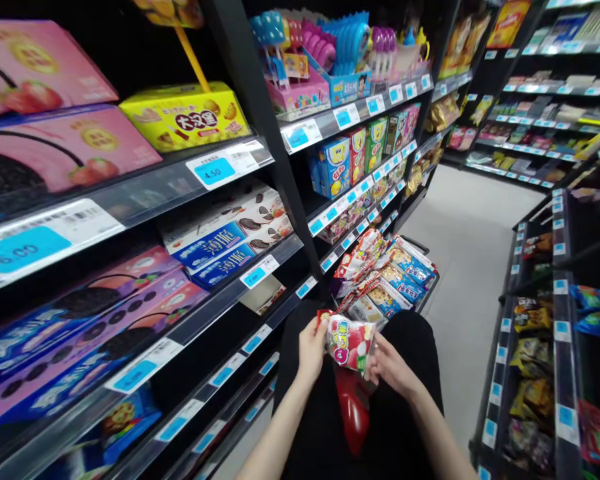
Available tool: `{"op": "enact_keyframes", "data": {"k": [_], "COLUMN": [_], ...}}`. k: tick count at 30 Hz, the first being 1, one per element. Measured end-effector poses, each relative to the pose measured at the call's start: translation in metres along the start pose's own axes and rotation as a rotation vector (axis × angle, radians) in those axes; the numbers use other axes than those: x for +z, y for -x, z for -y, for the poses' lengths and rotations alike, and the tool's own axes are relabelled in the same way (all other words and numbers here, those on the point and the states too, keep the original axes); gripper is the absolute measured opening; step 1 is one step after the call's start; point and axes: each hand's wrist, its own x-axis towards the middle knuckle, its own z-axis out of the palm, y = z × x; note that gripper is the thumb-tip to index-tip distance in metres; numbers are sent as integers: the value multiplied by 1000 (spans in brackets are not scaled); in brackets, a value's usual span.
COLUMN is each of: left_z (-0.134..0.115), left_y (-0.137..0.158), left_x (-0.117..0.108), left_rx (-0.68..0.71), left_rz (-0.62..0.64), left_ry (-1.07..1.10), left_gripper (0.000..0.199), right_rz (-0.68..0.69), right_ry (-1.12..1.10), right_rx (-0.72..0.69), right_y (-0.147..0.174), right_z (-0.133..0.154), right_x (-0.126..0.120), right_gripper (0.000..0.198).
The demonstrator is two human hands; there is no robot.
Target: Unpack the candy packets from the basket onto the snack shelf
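Between my two hands is a small red and white candy bag with bright lettering, held above my lap. My left hand pinches its upper left corner. My right hand grips its right edge, fingers closed on the clear end of the wrapper. Beneath the bag a glossy red object lies between my legs; its kind cannot be made out. Just beyond my knees sits a dark basket or cart loaded with blue snack packs and red-and-white snack bags.
On the left, a black shelf unit holds pink biscuit boxes, a yellow box and blue and white biscuit boxes. Toy-shaped sweets stand higher up. A low rack of bagged snacks borders the grey aisle floor on the right.
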Motion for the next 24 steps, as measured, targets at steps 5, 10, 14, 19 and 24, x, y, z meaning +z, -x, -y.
{"op": "enact_keyframes", "data": {"k": [5,10,14,19,24], "left_z": [29,50,50,52,61], "left_y": [-36,-40,-37,-38,-43], "left_x": [15,4,-2,-5,-4], "left_rx": [74,-185,-312,-209,-141], "left_rz": [154,187,305,347,320], "left_ry": [-25,277,368,281,111], "left_gripper": [35,40,48,58,51], "right_rz": [-317,-364,-249,-229,-401], "right_ry": [100,189,160,20,274], "right_rx": [-85,-363,-359,-359,-412], "right_y": [-50,-67,-63,-57,-57], "right_z": [-13,-35,-37,-30,-32], "right_x": [-21,-34,-37,-40,-39], "right_gripper": [52,24,17,26,41]}}
